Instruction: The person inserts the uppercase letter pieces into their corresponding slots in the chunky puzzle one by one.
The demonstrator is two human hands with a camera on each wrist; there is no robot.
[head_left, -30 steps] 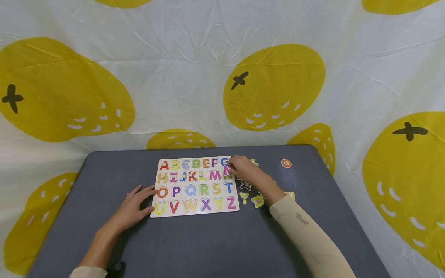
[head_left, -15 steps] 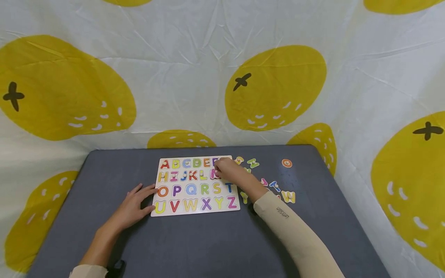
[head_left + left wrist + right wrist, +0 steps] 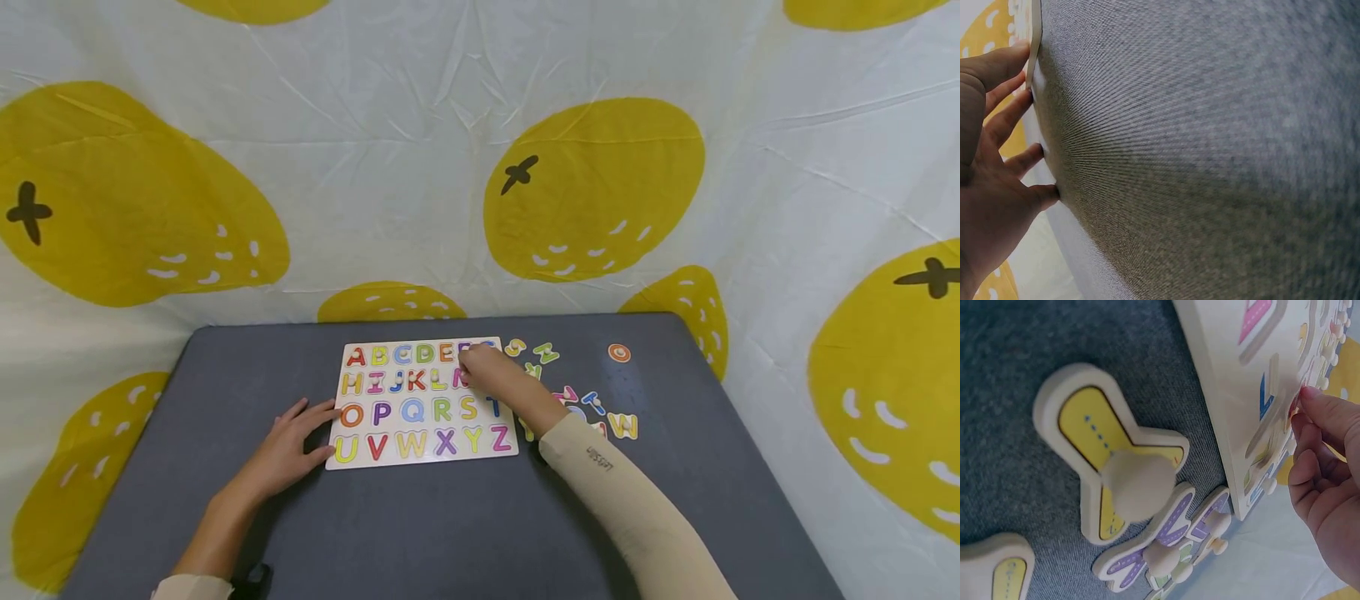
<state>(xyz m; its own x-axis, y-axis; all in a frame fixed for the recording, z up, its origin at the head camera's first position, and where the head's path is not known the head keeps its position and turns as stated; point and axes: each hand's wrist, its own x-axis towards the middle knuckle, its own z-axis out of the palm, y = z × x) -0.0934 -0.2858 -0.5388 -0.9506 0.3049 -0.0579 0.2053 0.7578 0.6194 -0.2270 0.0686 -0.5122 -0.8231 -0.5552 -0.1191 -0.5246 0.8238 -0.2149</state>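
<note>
A white alphabet puzzle board (image 3: 429,426) lies near the middle of the far edge of the grey surface (image 3: 375,533), its lettering upright to the person. Knobbed pieces sit in its top row and, in the second row, from H through L; the two lower rows show bare printed recesses.

The right hand (image 3: 487,371) reaches over the board's far right corner. Its grip is pinching, thumb against fingers, on a pink M piece (image 3: 461,379) at the M place in the second row; whether the piece sits flush cannot be told.

The left hand (image 3: 288,446) is at the board's left edge, its grip spread, thumb and index fingertip touching that edge.

Loose pieces lie beyond the board's right edge: an S piece (image 3: 515,347) and a green Z piece (image 3: 546,353) toward the surface's far edge, a yellow Y piece (image 3: 1100,437) beside a purple X piece (image 3: 1161,556), a blue T piece (image 3: 593,403) and a yellow W piece (image 3: 622,426) nearer the right edge. An orange O piece (image 3: 618,353) lies apart, toward the surface's far right corner.
</note>
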